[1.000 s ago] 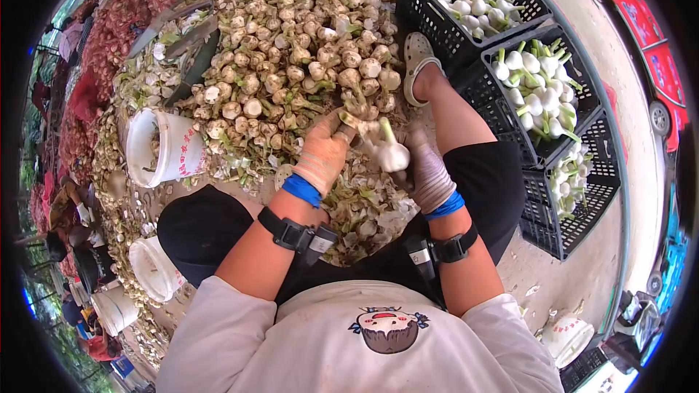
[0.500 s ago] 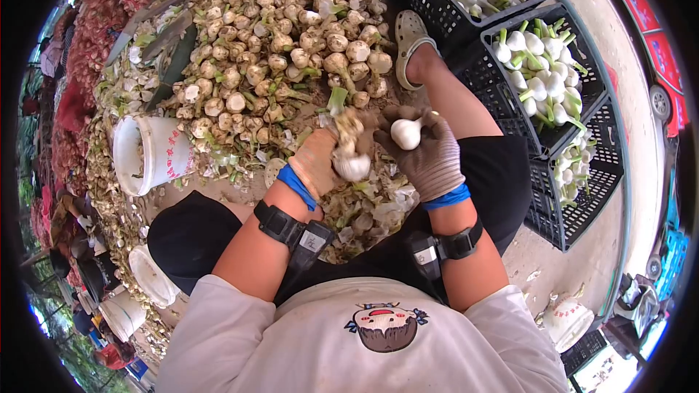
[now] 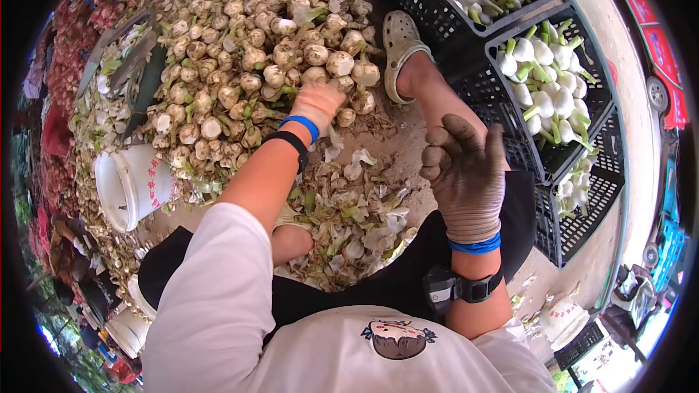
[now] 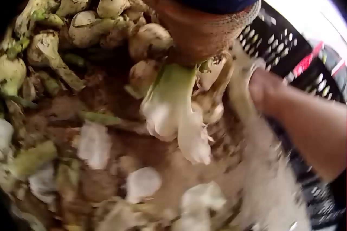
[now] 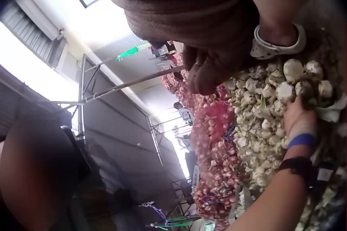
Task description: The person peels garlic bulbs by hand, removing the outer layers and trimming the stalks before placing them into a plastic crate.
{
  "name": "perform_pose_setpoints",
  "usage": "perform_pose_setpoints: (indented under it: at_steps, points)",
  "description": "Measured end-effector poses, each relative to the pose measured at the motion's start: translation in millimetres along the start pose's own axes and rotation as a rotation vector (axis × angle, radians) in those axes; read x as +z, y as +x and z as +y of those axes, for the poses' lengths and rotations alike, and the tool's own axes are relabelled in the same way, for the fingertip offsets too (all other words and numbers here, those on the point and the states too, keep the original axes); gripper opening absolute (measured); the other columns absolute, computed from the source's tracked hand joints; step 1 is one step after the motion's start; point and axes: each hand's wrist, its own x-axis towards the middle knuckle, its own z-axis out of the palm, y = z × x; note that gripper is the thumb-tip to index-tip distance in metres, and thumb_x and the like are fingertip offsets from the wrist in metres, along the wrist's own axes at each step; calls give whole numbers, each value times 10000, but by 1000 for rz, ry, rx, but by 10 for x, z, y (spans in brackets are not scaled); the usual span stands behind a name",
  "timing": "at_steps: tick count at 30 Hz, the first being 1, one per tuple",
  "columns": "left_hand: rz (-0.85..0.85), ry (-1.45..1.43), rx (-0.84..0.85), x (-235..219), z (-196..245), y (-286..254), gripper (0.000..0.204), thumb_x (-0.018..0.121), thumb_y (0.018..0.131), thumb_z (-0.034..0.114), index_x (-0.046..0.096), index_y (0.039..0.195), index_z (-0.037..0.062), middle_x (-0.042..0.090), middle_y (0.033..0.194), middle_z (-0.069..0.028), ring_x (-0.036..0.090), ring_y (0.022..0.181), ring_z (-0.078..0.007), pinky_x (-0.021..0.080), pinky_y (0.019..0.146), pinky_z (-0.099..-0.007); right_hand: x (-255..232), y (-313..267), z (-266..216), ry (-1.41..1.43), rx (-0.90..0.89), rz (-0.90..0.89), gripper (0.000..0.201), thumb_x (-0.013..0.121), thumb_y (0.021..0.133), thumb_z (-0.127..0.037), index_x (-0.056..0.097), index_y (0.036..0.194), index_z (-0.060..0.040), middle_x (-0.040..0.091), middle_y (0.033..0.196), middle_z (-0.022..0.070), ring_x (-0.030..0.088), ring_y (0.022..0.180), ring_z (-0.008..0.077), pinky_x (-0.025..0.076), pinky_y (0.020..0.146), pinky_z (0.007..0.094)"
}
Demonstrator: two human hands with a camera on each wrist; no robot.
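My gloved left hand [image 3: 320,102] reaches down to the near edge of a heap of unpeeled garlic bulbs [image 3: 247,58], its fingertips right among the bulbs and mostly hidden. I cannot tell whether the fingers grip one. A white-and-green garlic husk [image 4: 173,106] hangs just below this hand in the left wrist view. My right hand [image 3: 470,175], in a dirt-darkened glove, is raised over my knee with the palm showing. Its fingers are loosely bent, the thumb stands apart, and no bulb shows in it.
Black crates [image 3: 502,102] with clean white garlic [image 3: 553,87] stand to the right. Loose peelings [image 3: 349,225] cover the ground between my legs. A white bucket [image 3: 135,182] leans at the left, and a clog-wearing foot [image 3: 404,58] is beside the heap.
The hands have parted. My left hand has moved forward to the heap; my right hand has drawn back to the right, and the clean bulb it held no longer shows.
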Motion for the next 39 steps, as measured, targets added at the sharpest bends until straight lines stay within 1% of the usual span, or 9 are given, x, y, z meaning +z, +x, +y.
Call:
perform_pose_setpoints:
  at_steps: [9, 13, 18, 21, 25, 29, 31, 37, 39]
  points:
    - [182, -2275, -213, -372, 111, -1104, 448, 723, 742, 281, 545, 1044, 2, 600, 913, -81, 555, 821, -168, 457, 717, -279, -5, 141, 681, -1676, -438, 21, 636, 713, 658, -181, 441, 1225, -88, 411, 1262, 160, 475, 1073, 370, 421, 894, 403]
    - [761, -1696, 60, -305, 504, -1426, 481, 712, 751, 338, 539, 1043, -4, 593, 938, -76, 551, 789, -144, 454, 634, -292, 174, -34, 700, -1861, -515, -69, 678, 756, 583, -146, 458, 1191, -104, 421, 1223, 155, 432, 1106, 370, 412, 894, 427]
    - [167, -2117, -448, -618, 457, -1822, 410, 675, 792, 233, 526, 1080, -18, 620, 858, -72, 558, 720, -145, 452, 635, -276, 238, -258, 673, -1899, -667, -165, 678, 765, 557, -120, 468, 1165, -102, 436, 1167, 155, 470, 1045, 362, 431, 870, 424]
    - [525, -1403, -47, -398, 436, -1846, 331, 621, 823, 139, 519, 1096, -17, 620, 841, -83, 559, 708, -136, 449, 631, -256, 240, -331, 667, -1710, -629, -161, 672, 785, 575, -134, 462, 1162, -89, 472, 1137, 150, 516, 1005, 319, 472, 822, 374]
    - [422, -2238, -307, -824, 544, -2166, 198, 545, 851, 54, 554, 1037, -14, 622, 830, -88, 585, 637, -139, 477, 568, -256, 207, -377, 588, -138, 389, -168, 620, 658, 781, -338, 360, 1244, -54, 537, 1042, 107, 583, 842, 200, 513, 697, 302]
    - [852, -1581, 158, -253, 588, -1987, 248, 594, 850, 136, 548, 1040, -16, 625, 833, -80, 603, 637, -143, 490, 557, -256, 252, -433, 759, -583, 8, -162, 565, 535, 837, -466, 408, 1219, -69, 573, 969, 122, 601, 700, 185, 500, 550, 280]
    - [459, -2288, -364, -671, 652, -2166, 270, 621, 835, 159, 564, 1025, -25, 626, 848, -77, 605, 652, -143, 492, 577, -252, 199, -419, 733, -706, 10, -170, 567, 476, 850, -526, 436, 1199, -80, 599, 897, 125, 603, 625, 179, 484, 470, 270]
    - [666, -1372, 144, -619, 604, -2267, 270, 611, 830, 133, 572, 1044, -26, 626, 915, -77, 576, 820, -151, 465, 751, -274, 236, -345, 648, -478, 590, 101, 458, 444, 856, -546, 562, 940, -112, 582, 656, 43, 515, 408, 127, 392, 316, 227]
    - [623, -1483, 181, -665, 647, -2285, 267, 608, 833, 140, 574, 1043, -21, 623, 910, -71, 574, 822, -149, 463, 750, -271, -27, -233, 1076, -493, 20, 270, 434, 382, 904, -492, 568, 991, -110, 598, 745, 58, 573, 598, 184, 458, 453, 321]
